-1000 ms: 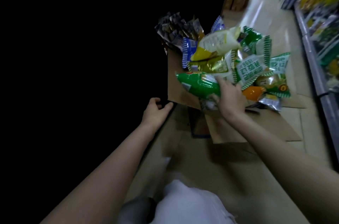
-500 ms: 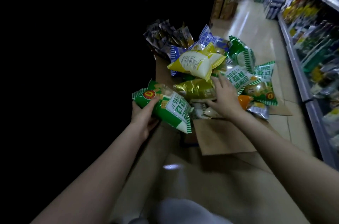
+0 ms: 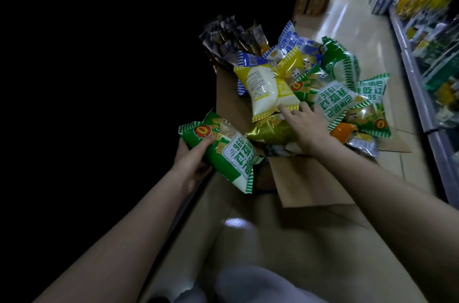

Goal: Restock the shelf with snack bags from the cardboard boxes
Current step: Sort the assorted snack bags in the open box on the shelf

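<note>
A cardboard box (image 3: 305, 181) on the floor overflows with several snack bags. My left hand (image 3: 191, 161) grips a green-and-white snack bag (image 3: 223, 151) by its near end, holding it left of the box. My right hand (image 3: 305, 126) reaches into the pile with fingers spread, its fingertips touching the lower edge of a yellow-and-white bag (image 3: 265, 86). A gold bag (image 3: 270, 131) lies just under that hand, and green-and-white bags (image 3: 335, 101) sit to its right.
The shelf on my left (image 3: 99, 79) is almost black; nothing can be made out on it. A stocked shelf (image 3: 427, 49) runs along the right of the tiled aisle (image 3: 342, 12). Dark small packets (image 3: 228, 42) stick up at the box's far left.
My left hand has taken the green-and-white bag and now holds it left of the box. My right hand let go of that bag and moved up to the yellow-and-white one.
</note>
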